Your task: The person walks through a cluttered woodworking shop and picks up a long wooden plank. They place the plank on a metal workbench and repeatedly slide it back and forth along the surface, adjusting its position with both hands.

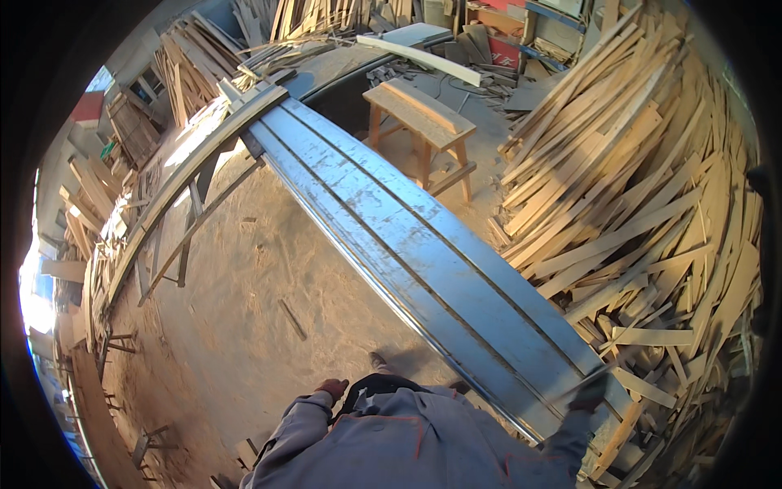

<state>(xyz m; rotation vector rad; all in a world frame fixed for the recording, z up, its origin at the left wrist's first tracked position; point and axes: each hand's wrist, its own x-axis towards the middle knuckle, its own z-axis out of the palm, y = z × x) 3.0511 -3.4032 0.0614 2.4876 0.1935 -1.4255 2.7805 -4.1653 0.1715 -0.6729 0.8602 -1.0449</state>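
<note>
A long blue metal-topped bench (391,220) with dark lengthwise grooves and a shiny rounded near edge runs from the upper left to my right side. My right hand (588,394) is over its near end, dark in shadow and smeared. A thin dark strip (580,383) slants across the blue surface beside that hand. The right fingers look closed, but what they hold is not clear. My left hand (332,388) hangs low in front of my body, away from the bench. Its fingers are curled in, and nothing shows in them.
Long wooden strips (619,179) lie in a big heap along the right. A wooden stool (419,118) stands beyond the bench. A curved wooden rail (179,175) on legs runs down the left. A loose wood piece (292,319) lies on the dusty floor (244,326).
</note>
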